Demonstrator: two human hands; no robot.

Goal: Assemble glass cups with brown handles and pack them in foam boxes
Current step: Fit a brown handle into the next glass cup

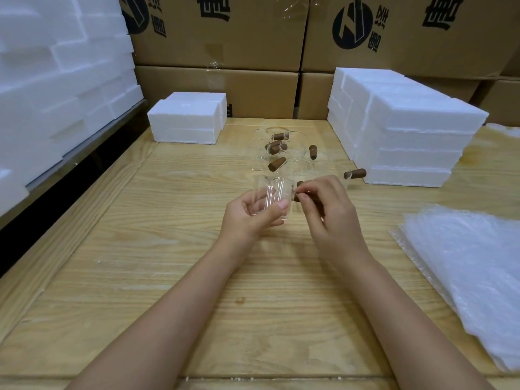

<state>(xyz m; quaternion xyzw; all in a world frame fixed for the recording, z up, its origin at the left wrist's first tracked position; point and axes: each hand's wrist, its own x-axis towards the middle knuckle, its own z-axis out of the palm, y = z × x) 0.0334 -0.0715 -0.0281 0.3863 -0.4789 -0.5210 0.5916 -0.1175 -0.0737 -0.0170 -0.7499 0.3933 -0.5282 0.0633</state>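
Observation:
My left hand point(253, 213) grips a clear glass cup point(274, 194) above the middle of the wooden table point(168, 277). My right hand point(326, 209) pinches a brown handle point(298, 183) at the cup's right side; most of the handle is hidden by my fingers. Behind them stand several more glass cups with brown handles point(277, 164). One handle point(355, 173) lies close to the right foam stack.
White foam boxes point(187, 119) sit at the back left of the table, and a bigger stack point(408, 130) at the back right. Clear plastic bags point(472, 266) lie on the right. Foam pieces point(56, 80) fill a rack at left. Cardboard cartons point(253, 32) line the back.

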